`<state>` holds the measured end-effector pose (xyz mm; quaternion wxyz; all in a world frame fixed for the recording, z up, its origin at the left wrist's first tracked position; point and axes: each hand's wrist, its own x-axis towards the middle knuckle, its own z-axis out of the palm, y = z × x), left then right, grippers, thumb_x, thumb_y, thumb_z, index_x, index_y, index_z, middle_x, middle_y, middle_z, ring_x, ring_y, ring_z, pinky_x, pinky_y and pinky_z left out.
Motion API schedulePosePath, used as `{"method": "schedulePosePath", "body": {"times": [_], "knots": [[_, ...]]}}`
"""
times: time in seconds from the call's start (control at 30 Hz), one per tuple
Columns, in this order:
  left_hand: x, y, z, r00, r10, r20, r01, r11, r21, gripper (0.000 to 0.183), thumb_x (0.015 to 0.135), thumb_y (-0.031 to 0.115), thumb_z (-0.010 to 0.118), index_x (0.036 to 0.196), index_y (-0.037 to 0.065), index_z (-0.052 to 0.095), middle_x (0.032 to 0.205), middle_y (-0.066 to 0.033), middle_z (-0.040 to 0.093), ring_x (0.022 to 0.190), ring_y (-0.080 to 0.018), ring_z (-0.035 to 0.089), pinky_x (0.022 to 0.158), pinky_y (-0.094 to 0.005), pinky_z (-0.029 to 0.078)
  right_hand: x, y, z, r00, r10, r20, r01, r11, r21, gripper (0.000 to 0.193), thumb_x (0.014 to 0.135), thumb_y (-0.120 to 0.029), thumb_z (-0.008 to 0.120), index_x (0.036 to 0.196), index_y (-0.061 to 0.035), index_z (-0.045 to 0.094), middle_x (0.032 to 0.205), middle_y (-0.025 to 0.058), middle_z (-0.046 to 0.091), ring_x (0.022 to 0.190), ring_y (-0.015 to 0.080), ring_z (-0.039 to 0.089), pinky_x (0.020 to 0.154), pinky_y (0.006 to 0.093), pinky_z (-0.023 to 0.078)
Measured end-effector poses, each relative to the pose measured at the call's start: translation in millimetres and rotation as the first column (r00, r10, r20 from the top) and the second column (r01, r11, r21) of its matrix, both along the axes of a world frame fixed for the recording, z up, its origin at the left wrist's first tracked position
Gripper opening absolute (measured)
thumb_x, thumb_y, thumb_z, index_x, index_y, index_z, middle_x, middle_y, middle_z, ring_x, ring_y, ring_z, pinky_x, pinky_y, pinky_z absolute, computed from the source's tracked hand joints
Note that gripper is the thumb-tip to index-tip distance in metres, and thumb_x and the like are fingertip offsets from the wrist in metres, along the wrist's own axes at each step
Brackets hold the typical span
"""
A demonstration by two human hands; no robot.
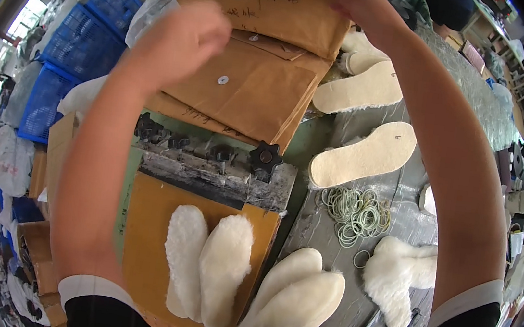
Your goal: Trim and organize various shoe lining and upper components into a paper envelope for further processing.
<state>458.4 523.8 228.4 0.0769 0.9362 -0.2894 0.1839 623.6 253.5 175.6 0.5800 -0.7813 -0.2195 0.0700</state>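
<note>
My right hand [371, 8] grips the upper right edge of a brown paper envelope [274, 8] with handwriting on it, raised at the top. My left hand [182, 39] is in front of the envelope's left side, blurred, its fingers curled closed. Whether anything is in them I cannot make out. Below, another brown envelope [245, 86] with a round white fastener lies on more envelopes. Nearer me, a pair of fluffy white insoles [224, 270] rests on an orange-brown board [148, 241], behind which runs a metal bar [215, 174] with black star knobs [266, 157].
On the grey table at right lie cream insoles [364, 153], a heap of pale rubber bands [357, 214] and fluffy white pieces [395, 278]. Another insole pair [298, 295] overlaps the board's right side. Blue plastic crates [84, 37] and cardboard boxes [38, 254] stand at left.
</note>
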Motion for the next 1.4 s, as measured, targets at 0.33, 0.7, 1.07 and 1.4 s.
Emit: {"method": "schedulePosePath", "body": {"times": [0.33,0.7,1.07,1.4], "knots": [[-18,33,-105,0.901,0.165,-0.401,0.006,0.919,0.393,0.024,0.071,0.005,0.061,0.095,0.002,0.06,0.096,-0.01,0.061,0.096,-0.028,0.054,0.087,-0.0369,0.042,-12,-15,-1,0.997,-0.062,0.045,0.066,0.994,-0.082,0.053,0.088,-0.028,0.055,0.13,0.0016,0.041,0.117,0.0088,0.053,0.108,0.0176,0.05,0.091,0.0304,0.038],[56,15,-52,0.956,0.199,0.216,-0.175,0.977,-0.124,0.025,0.079,0.001,0.045,0.098,0.005,0.06,0.097,-0.0137,0.062,0.092,-0.0322,0.057,0.078,-0.043,0.045,-48,-12,9,0.973,0.079,0.217,-0.053,0.991,-0.122,0.077,0.081,-0.049,0.06,0.134,0.0005,0.035,0.131,0.014,0.043,0.125,0.0233,0.036,0.103,0.0363,0.028],[108,8,-24,0.969,0.211,0.128,-0.165,0.94,-0.299,0.021,0.084,0.004,0.049,0.101,0.001,0.061,0.098,-0.013,0.064,0.091,-0.0264,0.062,0.078,-0.0331,0.049,-31,-3,9,0.924,-0.178,0.34,0.3,0.887,-0.35,0.032,0.08,-0.027,0.063,0.099,-0.0009,0.065,0.082,0.0069,0.066,0.073,0.013,0.062,0.071,0.0258,0.049],[2,20,-38,0.983,0.104,-0.149,-0.105,0.994,-0.002,0.016,0.071,0.01,0.069,0.079,0.0,0.059,0.082,-0.0097,0.06,0.085,-0.0288,0.056,0.073,-0.0347,0.045,-21,-2,-2,0.911,-0.331,0.245,0.369,0.921,-0.129,0.032,0.082,-0.027,0.062,0.099,-0.0004,0.064,0.081,0.0053,0.064,0.07,0.0114,0.06,0.065,0.0254,0.051]]}}
